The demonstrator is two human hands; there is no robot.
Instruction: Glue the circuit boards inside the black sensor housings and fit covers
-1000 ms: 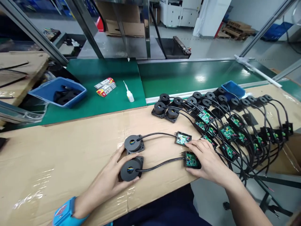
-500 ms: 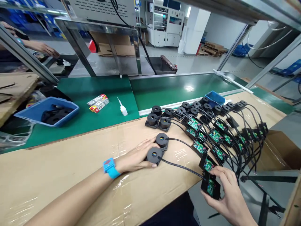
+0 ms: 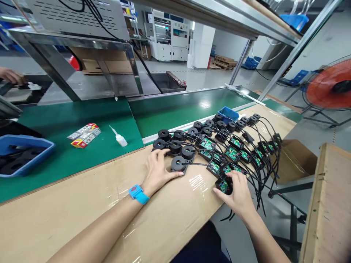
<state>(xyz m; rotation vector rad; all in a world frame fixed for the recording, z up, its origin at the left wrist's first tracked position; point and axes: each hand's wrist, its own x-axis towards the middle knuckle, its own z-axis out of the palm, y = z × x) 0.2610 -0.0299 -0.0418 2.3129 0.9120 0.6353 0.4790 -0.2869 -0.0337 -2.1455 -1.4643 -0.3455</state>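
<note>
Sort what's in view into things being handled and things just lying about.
Handled: round black ring-shaped part under left hand; small black box with green circuit board under right hand.

Lying about: white glue bottle; red-and-white cartons; blue plastic bin.

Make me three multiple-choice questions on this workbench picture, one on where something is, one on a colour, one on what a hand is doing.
1. Where does the small white glue bottle lie?
A. on the green mat
B. on the brown cardboard sheet
C. in the blue plastic bin

2. What colour is the band on the left wrist?
A. red
B. black
C. blue

3. What is the right hand doing?
A. hanging free in the air
B. resting on a small black box with a green circuit board
C. gripping the orange fan

Answers:
1 A, the bottle lies on green, beyond the cardboard edge.
2 C, the band is bright blue.
3 B, its fingers lie over the box at the bench edge.
</note>
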